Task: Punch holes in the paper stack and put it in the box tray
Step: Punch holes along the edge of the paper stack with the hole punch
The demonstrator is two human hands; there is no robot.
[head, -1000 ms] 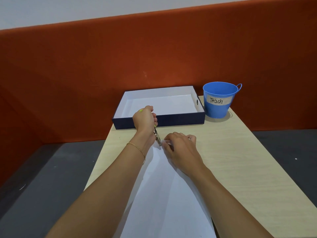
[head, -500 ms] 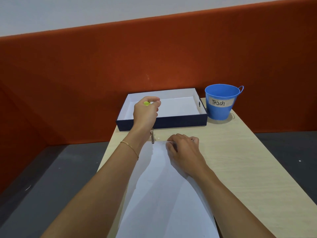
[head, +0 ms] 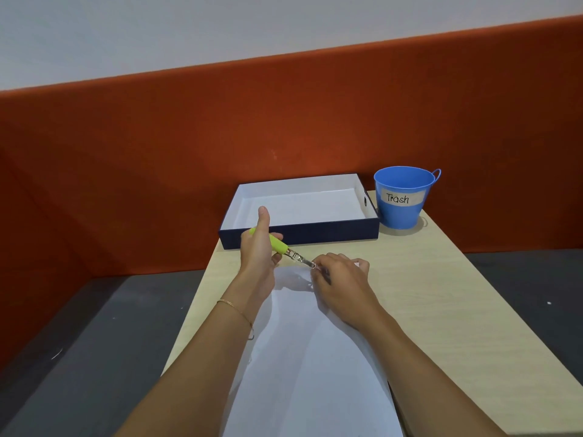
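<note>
The white paper stack [head: 310, 367] lies flat on the table [head: 457, 310], near of the tray [head: 299, 233]. The left hand [head: 258, 247] grips a green-handled punch [head: 285, 249], thumb raised; the right hand [head: 342, 279] pinches the paper's far edge at the punch tip.

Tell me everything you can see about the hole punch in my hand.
The hole punch is a slim plier-type tool with a lime-green handle and a shiny metal head. It slants from the left hand, which grips the handle, down to the far edge of the paper stack, where the right hand meets its tip.
</note>
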